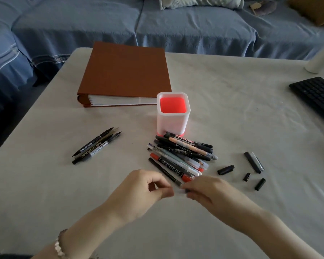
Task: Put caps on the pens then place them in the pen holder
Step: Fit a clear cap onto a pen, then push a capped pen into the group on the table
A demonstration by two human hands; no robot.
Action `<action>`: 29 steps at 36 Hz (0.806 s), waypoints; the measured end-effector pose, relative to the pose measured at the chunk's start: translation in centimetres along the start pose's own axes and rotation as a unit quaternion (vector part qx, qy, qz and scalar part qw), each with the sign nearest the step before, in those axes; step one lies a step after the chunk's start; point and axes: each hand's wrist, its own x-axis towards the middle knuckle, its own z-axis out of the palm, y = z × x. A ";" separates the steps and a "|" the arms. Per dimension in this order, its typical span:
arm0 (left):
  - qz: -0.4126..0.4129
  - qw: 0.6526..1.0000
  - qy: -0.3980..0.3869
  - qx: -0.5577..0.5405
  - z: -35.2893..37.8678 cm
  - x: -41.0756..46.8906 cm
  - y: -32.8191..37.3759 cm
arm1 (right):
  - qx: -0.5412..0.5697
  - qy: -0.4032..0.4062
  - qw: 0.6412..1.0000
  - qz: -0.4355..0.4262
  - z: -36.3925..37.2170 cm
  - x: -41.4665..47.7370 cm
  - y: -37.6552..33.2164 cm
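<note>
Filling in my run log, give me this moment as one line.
left hand: pinching, contents blurred | right hand: pinching something dark | pen holder: empty | pen pile: before holder | loose caps: right

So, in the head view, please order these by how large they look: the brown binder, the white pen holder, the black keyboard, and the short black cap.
1. brown binder, clearly largest.
2. black keyboard, but the frame edge cuts it, so this place is unsure.
3. white pen holder.
4. short black cap, smallest.
</note>
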 end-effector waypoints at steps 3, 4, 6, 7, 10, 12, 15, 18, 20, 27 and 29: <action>0.050 0.992 0.059 0.098 -1.1 0.9 -0.9 | -0.059 0.053 0.997 0.005 0.6 0.6 0.2; 0.059 0.982 0.111 0.140 -1.8 1.4 -1.7 | -0.065 0.077 0.995 0.014 0.6 0.6 0.4; 0.074 0.939 0.235 0.239 -3.5 2.7 -3.9 | -0.060 0.126 0.988 0.061 0.5 0.5 1.1; 0.060 0.917 0.275 0.281 -4.3 3.2 -4.8 | -0.054 0.149 0.984 0.085 0.4 0.3 1.6; -0.012 0.886 0.301 0.354 -6.1 4.2 -7.2 | -0.032 0.220 0.963 0.149 0.5 -0.1 2.4; -0.041 0.876 0.282 0.389 -6.6 4.2 -8.2 | -0.029 0.248 0.950 0.185 0.6 0.0 2.8; -0.068 0.867 0.268 0.414 -6.6 4.0 -9.0 | -0.059 0.277 0.938 0.199 0.6 0.8 3.2; -0.076 0.855 0.287 0.424 -6.4 4.0 -9.8 | -0.079 0.275 0.937 0.198 0.6 2.0 3.4; -0.081 0.848 0.295 0.433 -6.3 4.0 -10.0 | -0.098 0.259 0.942 0.187 0.8 2.9 3.4; -0.090 0.846 0.303 0.429 -6.0 4.3 -10.1 | -0.112 0.224 0.952 0.174 1.1 4.1 2.9; -0.079 0.837 0.326 0.433 -6.1 4.4 -10.3 | -0.115 0.235 0.949 0.175 1.3 3.6 2.9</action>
